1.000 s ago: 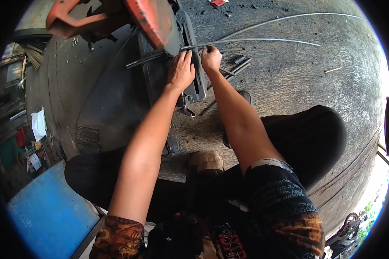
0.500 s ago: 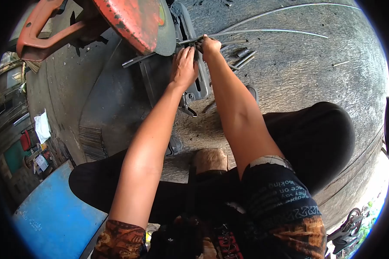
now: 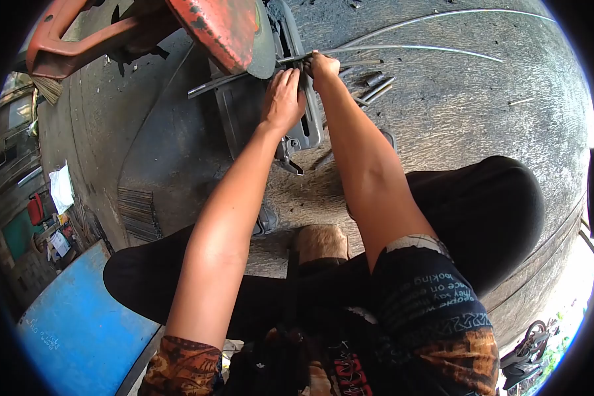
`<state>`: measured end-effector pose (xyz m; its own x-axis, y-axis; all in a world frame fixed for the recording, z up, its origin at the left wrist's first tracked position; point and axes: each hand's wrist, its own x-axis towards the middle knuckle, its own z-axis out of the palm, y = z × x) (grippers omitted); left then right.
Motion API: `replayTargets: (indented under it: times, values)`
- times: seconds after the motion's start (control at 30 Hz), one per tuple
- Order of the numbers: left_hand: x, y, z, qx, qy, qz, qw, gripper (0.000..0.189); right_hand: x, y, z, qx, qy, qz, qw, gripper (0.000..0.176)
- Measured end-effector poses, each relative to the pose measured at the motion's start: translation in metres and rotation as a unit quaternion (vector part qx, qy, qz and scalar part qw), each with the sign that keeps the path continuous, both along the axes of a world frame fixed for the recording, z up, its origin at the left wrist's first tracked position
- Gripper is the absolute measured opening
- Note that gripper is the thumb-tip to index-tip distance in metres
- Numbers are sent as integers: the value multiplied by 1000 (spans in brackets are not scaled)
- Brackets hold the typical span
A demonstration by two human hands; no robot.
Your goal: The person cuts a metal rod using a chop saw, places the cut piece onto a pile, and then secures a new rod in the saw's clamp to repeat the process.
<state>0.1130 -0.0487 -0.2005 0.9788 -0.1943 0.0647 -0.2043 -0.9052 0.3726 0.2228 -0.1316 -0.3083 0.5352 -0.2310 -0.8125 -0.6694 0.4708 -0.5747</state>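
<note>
A chop saw with a worn red guard, a grey-green cutting disc and an orange-red handle stands ahead of me. A thin metal rod lies across its dark base, passing beneath the disc. My left hand rests on the base just below the disc, fingers stretched out towards the rod and holding nothing visible. At the right side of the base, my right hand is closed, thumb against the rod. Its fingertips are dark and partly hidden, close to the saw's clamp.
Long thin rods curve away to the right. Short metal pieces lie on the worn floor beside the saw. A bundle of dark rods lies left, near a blue panel. A wooden block is between my legs.
The saw's guard and disc appear slightly further right and the disc's lower edge a little higher. Both hands stay almost where they were.
</note>
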Motion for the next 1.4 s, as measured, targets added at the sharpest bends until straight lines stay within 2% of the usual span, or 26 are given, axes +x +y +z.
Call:
replayTargets:
  times: [0.03,0.17,0.27,0.33,0.47,0.53,0.57,0.63,0.77,0.87,1.07,1.23,1.37,1.4]
  values:
    - [0,0,-1,0,1,0,1000,52,-2,-1,3,7,4,1,1000,36]
    - [-1,2,-2,-8,1,0,1000,51,-12,-1,12,2,-46,37,998,37]
    - [0,2,-2,-9,1,-1,1000,51,-16,-5,31,48,-61,32,996,39]
    - [0,1,-1,-10,2,0,1000,51,-14,-1,20,1,-72,64,995,46]
    - [0,2,4,-13,11,0,1000,51,-9,7,3,5,-72,55,996,54]
    - [0,3,2,-17,17,0,1000,51,-9,4,12,17,-61,61,996,60]
    - [1,4,2,-19,16,3,1000,51,-10,4,17,17,-61,61,996,60]
    - [1,4,2,-21,16,6,1000,51,-10,6,21,-27,-53,60,996,47]
    - [1,4,0,-21,21,3,1000,51,-10,7,24,-56,-55,66,995,50]
    - [2,4,-2,-15,18,-1,1000,51,-8,5,26,-94,-38,117,988,56]
    - [2,6,1,-21,18,5,1000,51,-9,8,21,-75,-54,114,989,66]
    - [2,6,3,-38,24,16,999,51,-14,3,46,2,-35,72,997,86]
    - [0,6,1,-26,22,13,999,51,-13,3,45,-11,-38,92,995,88]
    - [0,6,1,-19,21,12,1000,51,-13,5,42,-25,-40,76,996,74]
